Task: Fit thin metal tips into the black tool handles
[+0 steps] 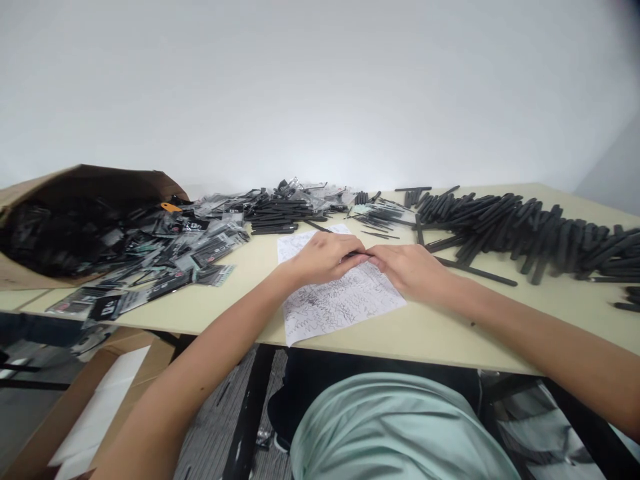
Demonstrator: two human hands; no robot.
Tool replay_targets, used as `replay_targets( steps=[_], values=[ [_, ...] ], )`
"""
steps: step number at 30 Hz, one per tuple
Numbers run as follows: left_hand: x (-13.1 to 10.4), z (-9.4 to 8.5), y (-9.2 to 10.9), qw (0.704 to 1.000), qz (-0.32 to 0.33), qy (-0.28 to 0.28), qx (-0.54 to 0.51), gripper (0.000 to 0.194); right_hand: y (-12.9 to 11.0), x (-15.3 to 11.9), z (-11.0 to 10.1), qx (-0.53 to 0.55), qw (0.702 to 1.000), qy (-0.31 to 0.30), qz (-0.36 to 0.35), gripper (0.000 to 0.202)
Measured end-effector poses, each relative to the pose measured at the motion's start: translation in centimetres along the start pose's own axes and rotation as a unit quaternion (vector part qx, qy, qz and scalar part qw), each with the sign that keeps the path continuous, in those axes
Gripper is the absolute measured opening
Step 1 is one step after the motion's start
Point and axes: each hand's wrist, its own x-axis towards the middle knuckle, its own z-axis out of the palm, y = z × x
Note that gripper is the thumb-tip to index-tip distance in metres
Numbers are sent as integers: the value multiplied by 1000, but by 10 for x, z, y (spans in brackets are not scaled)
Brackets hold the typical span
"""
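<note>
Both hands are touching at the fingertips over the middle of the surface [450, 333]: the left hand [325, 257] and the right hand [407, 267] are pinching a slim dark piece [354, 254] between them, most of it hiding behind the fingers. Beneath it a scribbled sheet [340, 307] is lying, one corner reaching the near edge — marks are already covering much of it

The work is probably sitting partway. Near the left edge, flat packets [220, 243] are spilling from a cardboard box [50, 179]; along the far edge a stack of black sticks [277, 217] and some thin pieces [385, 215] are lying loose. A long heap of black sticks [515, 223] is running from the far edge towards the right edge, so plenty seems to be remaining — though which pile is counting as finished, the view isn't showing
</note>
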Motion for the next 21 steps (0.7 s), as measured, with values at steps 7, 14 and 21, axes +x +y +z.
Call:
replay_targets(
  steps=[7, 14, 21],
  values=[
    [2, -1, 5, 998, -32, -51, 27, 41, 0, -1, 1, 8, 1000, 15, -19, 26],
    [0, 0, -1, 999, -26, 2, -22, 33, 1, -1, 0, 34, 999, 25, -8, 24],
    [-1, 2, -3, 998, 28, 57, -8, 26, 2, 1, 0, 41, 999, -9, -14, 30]
  ],
)
